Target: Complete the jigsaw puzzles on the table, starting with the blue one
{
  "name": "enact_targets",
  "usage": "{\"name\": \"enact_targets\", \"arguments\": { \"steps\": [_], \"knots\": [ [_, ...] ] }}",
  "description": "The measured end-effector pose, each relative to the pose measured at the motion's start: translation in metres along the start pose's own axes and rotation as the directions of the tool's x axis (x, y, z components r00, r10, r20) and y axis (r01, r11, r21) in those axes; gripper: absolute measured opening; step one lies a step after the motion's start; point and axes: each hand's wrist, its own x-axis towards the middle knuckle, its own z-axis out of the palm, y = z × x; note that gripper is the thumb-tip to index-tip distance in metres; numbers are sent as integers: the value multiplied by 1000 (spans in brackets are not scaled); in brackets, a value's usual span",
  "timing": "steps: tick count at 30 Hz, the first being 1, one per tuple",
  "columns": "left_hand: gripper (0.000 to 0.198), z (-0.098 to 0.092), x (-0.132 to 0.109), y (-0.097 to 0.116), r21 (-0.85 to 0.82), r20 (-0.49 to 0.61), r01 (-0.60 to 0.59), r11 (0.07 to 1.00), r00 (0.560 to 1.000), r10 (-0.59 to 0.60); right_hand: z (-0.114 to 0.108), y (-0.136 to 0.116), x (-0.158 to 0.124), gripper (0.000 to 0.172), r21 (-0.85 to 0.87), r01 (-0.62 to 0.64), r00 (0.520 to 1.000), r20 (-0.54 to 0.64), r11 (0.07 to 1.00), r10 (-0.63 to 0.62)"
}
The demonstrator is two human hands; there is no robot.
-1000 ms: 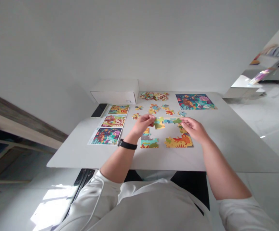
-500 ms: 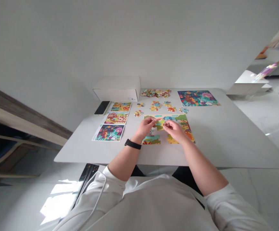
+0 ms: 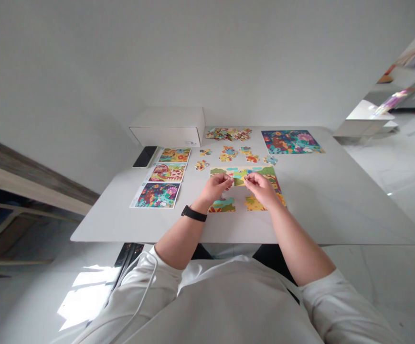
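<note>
Jigsaw piece (image 3: 239, 178) pinched from both sides by left hand (image 3: 214, 188) and right hand (image 3: 260, 188), fingers closed on it, right over the gap in a part-built jigsaw puzzle (image 3: 243, 170) on a white table (image 3: 336, 215). Loose pieces (image 3: 228, 155) just beyond, pile of pieces (image 3: 228, 134) behind those. Finished puzzle (image 3: 291, 142) back right. Three picture cards (image 3: 156, 195), phone (image 3: 144, 156), white box (image 3: 167, 127) to the left.
</note>
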Motion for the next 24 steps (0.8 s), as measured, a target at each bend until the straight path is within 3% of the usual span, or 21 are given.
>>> {"name": "enact_targets", "arguments": {
  "steps": [8, 12, 15, 17, 24],
  "knots": [
    [46, 0, -2, 4, -7, -2, 9, 1000, 1000, -9, -1, 2, -1, 36, -120, 22, 999, -21, 993, -25],
    [43, 0, -3, 4, 32, -12, -24, 999, 1000, 24, -3, -4, -3, 45, -309, 182, 973, -80, 933, -217],
    [41, -1, -3, 3, 79, -12, -30, 996, 999, 31, -5, -10, -5, 50, -415, 395, 907, 32, 820, -420],
    [40, -2, -2, 2, 100, -14, -21, 995, 1000, 23, -6, -13, -6, 46, -451, 473, 870, 105, 756, -482],
    [33, -2, -1, 4, 136, -21, 11, 991, 1000, -8, -12, -12, -5, 36, -539, 465, 882, 216, 703, -418]
  ]
}}
